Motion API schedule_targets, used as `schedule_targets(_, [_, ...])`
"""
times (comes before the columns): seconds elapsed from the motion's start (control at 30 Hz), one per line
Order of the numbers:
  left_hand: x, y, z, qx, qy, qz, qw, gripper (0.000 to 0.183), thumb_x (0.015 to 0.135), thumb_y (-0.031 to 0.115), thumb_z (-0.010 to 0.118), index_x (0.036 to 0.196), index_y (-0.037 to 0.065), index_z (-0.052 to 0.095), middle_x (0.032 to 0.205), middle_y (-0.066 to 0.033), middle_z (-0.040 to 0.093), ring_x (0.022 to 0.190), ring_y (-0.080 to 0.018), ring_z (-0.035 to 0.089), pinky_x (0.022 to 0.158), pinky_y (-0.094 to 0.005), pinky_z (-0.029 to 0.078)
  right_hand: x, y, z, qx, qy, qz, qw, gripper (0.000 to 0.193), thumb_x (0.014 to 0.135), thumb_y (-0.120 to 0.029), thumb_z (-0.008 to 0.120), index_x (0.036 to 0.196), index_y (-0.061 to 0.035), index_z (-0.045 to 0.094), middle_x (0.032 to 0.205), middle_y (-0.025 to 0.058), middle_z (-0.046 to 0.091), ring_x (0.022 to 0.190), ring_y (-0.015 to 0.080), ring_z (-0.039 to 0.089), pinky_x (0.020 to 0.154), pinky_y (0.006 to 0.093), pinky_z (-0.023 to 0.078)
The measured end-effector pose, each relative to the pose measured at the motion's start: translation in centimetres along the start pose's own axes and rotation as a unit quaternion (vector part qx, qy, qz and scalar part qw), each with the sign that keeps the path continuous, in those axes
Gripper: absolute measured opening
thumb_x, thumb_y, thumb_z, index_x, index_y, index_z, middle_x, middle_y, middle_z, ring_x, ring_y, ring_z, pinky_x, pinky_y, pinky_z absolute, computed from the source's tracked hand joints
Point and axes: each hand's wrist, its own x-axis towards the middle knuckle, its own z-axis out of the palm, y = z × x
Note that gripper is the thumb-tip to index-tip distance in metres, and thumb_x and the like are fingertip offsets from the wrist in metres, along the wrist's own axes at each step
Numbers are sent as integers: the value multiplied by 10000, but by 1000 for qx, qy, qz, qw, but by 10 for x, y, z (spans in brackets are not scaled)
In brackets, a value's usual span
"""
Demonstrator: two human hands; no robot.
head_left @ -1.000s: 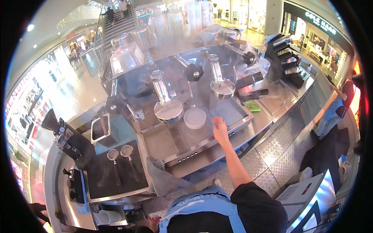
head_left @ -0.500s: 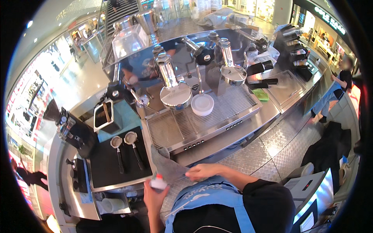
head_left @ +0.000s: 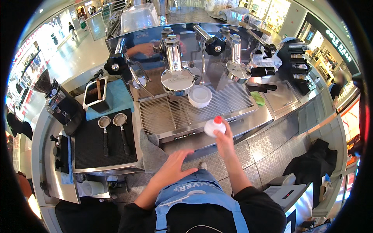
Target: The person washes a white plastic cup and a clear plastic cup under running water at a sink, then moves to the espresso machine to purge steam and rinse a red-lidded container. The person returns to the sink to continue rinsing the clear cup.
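Note:
My right hand (head_left: 223,141) grips a small white bottle with a red cap (head_left: 215,126), held up in front of the espresso machine's drip tray (head_left: 163,120). My left hand (head_left: 173,167) is open over my apron, fingers spread and touching nothing. Beside it, a grey cloth (head_left: 149,149) drapes over the counter's front edge. White bowl-shaped cups (head_left: 200,96), apparently stacked, sit on the drip tray between the two chrome group heads (head_left: 178,80). Left of the machine, two portafilters (head_left: 105,134) lie on a black mat (head_left: 87,147), their handles toward me.
A black coffee grinder (head_left: 64,110) stands at the left. Behind the mat is a metal knock box (head_left: 97,97) with a wooden-handled tool. Black portafilter handles (head_left: 264,72) and a green cloth (head_left: 257,98) are at the machine's right. Metal-plate floor (head_left: 252,151) lies below.
The bottle has passed from my left hand to my right and moved up and right. My right hand has left the grey cloth, which now hangs at the counter edge.

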Motion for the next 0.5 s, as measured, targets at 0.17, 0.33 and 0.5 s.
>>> schedule_targets(0.17, [-60,-56,-4,15,-160,-198,967,374,783,313,598,1001,21,511,886,-160,601,836,-311,582,738,-377,449,49,-22,-33,-75,17,13,997,399,829,-223,565,1139,5,462,1025,103,562,891,173,565,791,284,446])
schedule_targets(0.33, [-167,-170,21,66,-88,-399,911,270,758,239,540,898,9,524,821,-222,594,798,-385,569,692,-417,454,70,-26,-44,9,23,19,1000,436,871,-411,466,1112,-48,488,1034,93,565,920,186,563,782,318,465])
schedule_targets(0.5, [-311,-247,82,102,-29,-588,802,211,742,182,523,860,10,563,849,-226,606,818,-360,587,704,-417,464,84,-13,-43,-12,40,10,999,428,855,-364,488,1133,-41,453,1074,134,523,979,222,536,811,359,479])
